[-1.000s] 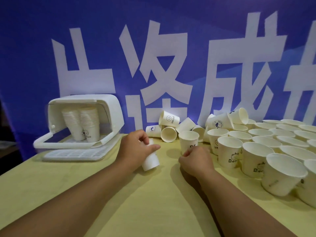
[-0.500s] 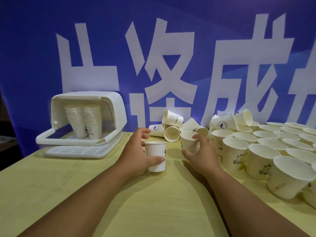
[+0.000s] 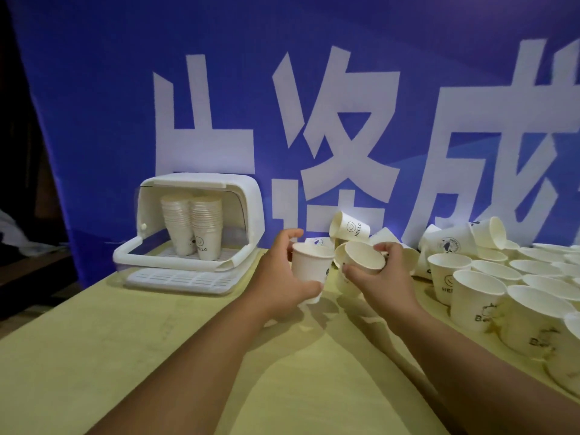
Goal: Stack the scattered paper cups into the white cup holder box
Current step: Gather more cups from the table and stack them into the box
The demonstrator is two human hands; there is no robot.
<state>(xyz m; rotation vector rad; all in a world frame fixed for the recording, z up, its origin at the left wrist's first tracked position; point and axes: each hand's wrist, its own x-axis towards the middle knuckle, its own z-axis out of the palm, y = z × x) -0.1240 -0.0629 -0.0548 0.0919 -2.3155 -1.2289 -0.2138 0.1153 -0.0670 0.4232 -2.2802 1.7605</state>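
Note:
My left hand [image 3: 279,277] grips an upright white paper cup [image 3: 310,268] just above the yellow table. My right hand [image 3: 381,274] holds a second paper cup [image 3: 364,257], tilted with its mouth toward the first cup and close beside it. The white cup holder box [image 3: 248,211] stands open at the back left, with two tall stacks of cups [image 3: 194,230] inside. Several loose cups [image 3: 477,293] crowd the table's right side, some upright, some lying tipped [image 3: 350,227] against the backdrop.
A blue banner [image 3: 94,105] with large white characters rises right behind the table. The box's white slatted tray [image 3: 175,279] juts forward onto the yellow tabletop [image 3: 125,356]. The table's left edge drops off into a dark area.
My left hand turned its cup upright and lifted it. My right hand picked up a cup from the pile and brought it, tilted, next to the left cup.

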